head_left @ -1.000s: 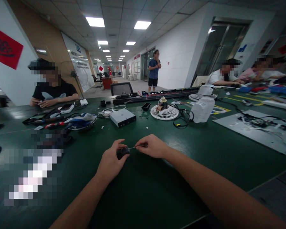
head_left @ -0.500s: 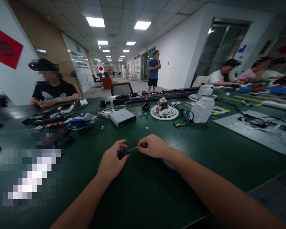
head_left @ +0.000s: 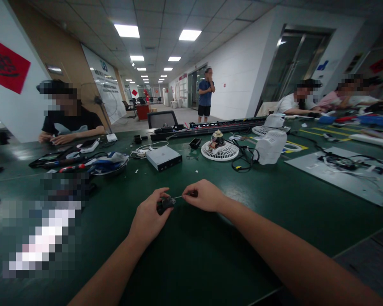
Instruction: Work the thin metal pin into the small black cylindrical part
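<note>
A small dark part (head_left: 167,203) is sitting above the middle of the table (head_left: 191,263), between the thumb and fingers of the left hand (head_left: 147,215); this hand is clamping it by its sides. The right hand (head_left: 207,196) is pinching a thin tool (head_left: 194,194), whose metal shaft is pointing at the end of the part which is facing right. If the tip is sitting inside something there, I cannot tell.

For doing this step well, I think the left grip should be firm and the shaft should be in line with the part, because a tilted tip could slip. Light pressure from the fingertips is probably suiting such a small piece better than force.

Beyond the hands, a silver box (head_left: 164,158) and a black tray (head_left: 195,143) are lying on the table, and a fan grille (head_left: 219,151) is resting near a white housing (head_left: 272,146).

About writing: the red sign (head_left: 7,63) is showing dark characters, and the wall board (head_left: 102,80) is carrying a blue logo above some lines, but I am not managing to read either.
</note>
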Tool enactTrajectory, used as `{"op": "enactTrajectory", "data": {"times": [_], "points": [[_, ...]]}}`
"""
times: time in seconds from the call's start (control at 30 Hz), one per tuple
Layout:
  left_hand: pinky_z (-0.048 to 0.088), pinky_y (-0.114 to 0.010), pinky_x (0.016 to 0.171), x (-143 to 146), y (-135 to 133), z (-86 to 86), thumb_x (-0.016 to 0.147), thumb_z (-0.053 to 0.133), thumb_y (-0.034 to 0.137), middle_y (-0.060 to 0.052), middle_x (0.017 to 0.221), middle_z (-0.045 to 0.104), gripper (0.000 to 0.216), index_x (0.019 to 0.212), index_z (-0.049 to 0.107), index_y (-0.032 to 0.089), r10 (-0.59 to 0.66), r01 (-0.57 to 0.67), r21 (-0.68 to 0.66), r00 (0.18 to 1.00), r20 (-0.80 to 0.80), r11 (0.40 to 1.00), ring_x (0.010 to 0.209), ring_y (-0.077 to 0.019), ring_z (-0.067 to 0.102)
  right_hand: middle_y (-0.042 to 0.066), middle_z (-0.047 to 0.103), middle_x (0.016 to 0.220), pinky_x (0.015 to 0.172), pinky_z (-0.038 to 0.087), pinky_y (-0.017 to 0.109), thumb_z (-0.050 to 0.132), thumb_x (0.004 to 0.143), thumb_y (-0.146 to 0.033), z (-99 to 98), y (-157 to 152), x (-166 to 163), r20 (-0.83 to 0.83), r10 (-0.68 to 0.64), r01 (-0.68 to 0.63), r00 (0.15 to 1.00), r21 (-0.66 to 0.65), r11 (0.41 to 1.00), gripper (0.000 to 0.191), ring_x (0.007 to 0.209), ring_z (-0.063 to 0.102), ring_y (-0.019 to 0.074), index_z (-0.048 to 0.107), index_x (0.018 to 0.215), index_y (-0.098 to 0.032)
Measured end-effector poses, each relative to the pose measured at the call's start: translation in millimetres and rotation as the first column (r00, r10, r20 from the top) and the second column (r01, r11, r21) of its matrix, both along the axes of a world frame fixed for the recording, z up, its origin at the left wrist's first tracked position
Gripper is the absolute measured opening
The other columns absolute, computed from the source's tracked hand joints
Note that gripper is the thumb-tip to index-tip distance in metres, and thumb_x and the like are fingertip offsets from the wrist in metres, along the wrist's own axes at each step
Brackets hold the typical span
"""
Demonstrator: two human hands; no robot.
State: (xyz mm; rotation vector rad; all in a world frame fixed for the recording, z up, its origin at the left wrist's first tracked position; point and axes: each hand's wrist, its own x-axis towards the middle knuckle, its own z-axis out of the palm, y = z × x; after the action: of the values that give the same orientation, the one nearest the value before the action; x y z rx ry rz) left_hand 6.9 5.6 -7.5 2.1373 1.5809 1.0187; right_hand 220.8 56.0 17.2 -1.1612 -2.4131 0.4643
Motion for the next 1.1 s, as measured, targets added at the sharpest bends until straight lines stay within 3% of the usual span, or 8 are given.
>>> {"op": "enactTrajectory", "data": {"times": [0.2,0.33,0.47,0.53,0.63,0.8,0.97,1.1], "points": [[0.053,-0.040,0.089,0,2,-1.4,0.077,0.067,0.022,-0.002,0.106,0.069,0.051,0.125,0.050,0.027,0.066,-0.066,-0.009,0.998,-0.022,0.998,0.096,-0.0209,0.067,0.000,0.068,0.069,0.055,0.034,0.024,0.056,0.083,-0.033,0.8,-3,-3,0.041,-0.059,0.057,0.997,0.062,0.996,0.020,0.059,0.057,0.0126,0.073,0.083,-0.022],[0.053,-0.038,0.088,0,2,-1.1,0.077,0.066,0.024,-0.002,0.108,0.069,0.050,0.125,0.050,0.027,0.081,-0.081,-0.014,0.997,-0.004,0.997,0.096,-0.0206,0.067,0.001,0.066,0.067,0.054,0.033,0.026,0.056,0.084,-0.036,-0.8,-3,-3,0.030,-0.179,0.176,0.983,0.095,0.980,0.021,0.059,0.056,0.0142,0.068,0.076,-0.020],[0.050,-0.038,0.094,0,1,-0.7,0.077,0.066,0.019,-0.001,0.110,0.070,0.054,0.127,0.048,0.028,0.057,-0.057,-0.039,0.998,-0.021,0.998,0.102,-0.0201,0.066,0.002,0.063,0.068,0.055,0.033,0.027,0.042,0.093,-0.037,-3.0,1,-3,-0.087,-0.256,0.260,0.963,0.043,0.965,0.027,0.060,0.056,0.0155,0.057,0.079,-0.020],[0.048,-0.038,0.096,1,-1,0.1,0.077,0.065,0.017,0.000,0.111,0.070,0.055,0.128,0.047,0.029,0.002,-0.004,-0.036,0.998,-0.063,0.999,0.106,-0.0201,0.064,0.002,0.061,0.069,0.057,0.036,0.027,0.039,0.095,-0.035,-5.5,3,-4,-0.193,-0.220,0.218,0.956,-0.033,0.975,0.024,0.062,0.057,0.0149,0.050,0.081,-0.020],[0.047,-0.040,0.095,3,-5,2.3,0.077,0.064,0.015,0.000,0.117,0.068,0.054,0.127,0.050,0.030,-0.082,0.084,0.002,0.981,-0.175,0.996,0.107,-0.0213,0.063,0.001,0.064,0.076,0.059,0.040,0.025,0.057,0.085,-0.029,-11.0,2,-8,-0.257,-0.101,0.065,0.961,-0.146,0.987,0.015,0.067,0.059,0.0144,0.044,0.083,-0.021],[0.048,-0.041,0.093,7,-8,4.1,0.078,0.063,0.015,-0.002,0.119,0.067,0.052,0.127,0.052,0.028,-0.114,0.134,0.066,0.963,-0.244,0.989,0.102,-0.0219,0.063,0.002,0.066,0.084,0.055,0.038,0.023,0.068,0.072,-0.021,-15.2,-5,-13,-0.114,0.030,-0.051,0.993,-0.185,0.981,0.024,0.069,0.060,0.0143,0.046,0.083,-0.020],[0.049,-0.043,0.092,4,-4,1.7,0.078,0.064,0.016,-0.003,0.113,0.069,0.051,0.126,0.051,0.028,-0.035,0.047,0.059,0.982,-0.186,0.997,0.103,-0.0240,0.064,0.001,0.065,0.081,0.055,0.034,0.025,0.066,0.077,-0.026,-11.2,-4,-12,0.041,-0.055,0.058,0.998,-0.095,0.994,0.018,0.069,0.058,0.0146,0.050,0.084,-0.020],[0.050,-0.042,0.094,1,-1,1.1,0.078,0.063,0.017,-0.003,0.111,0.070,0.051,0.126,0.050,0.027,0.004,-0.003,0.006,0.993,-0.114,1.000,0.103,-0.0230,0.066,0.003,0.064,0.077,0.056,0.032,0.027,0.057,0.086,-0.036,-3.2,-1,-6,0.031,-0.208,0.208,0.978,-0.001,0.978,0.018,0.067,0.058,0.0153,0.049,0.083,-0.020]]}}
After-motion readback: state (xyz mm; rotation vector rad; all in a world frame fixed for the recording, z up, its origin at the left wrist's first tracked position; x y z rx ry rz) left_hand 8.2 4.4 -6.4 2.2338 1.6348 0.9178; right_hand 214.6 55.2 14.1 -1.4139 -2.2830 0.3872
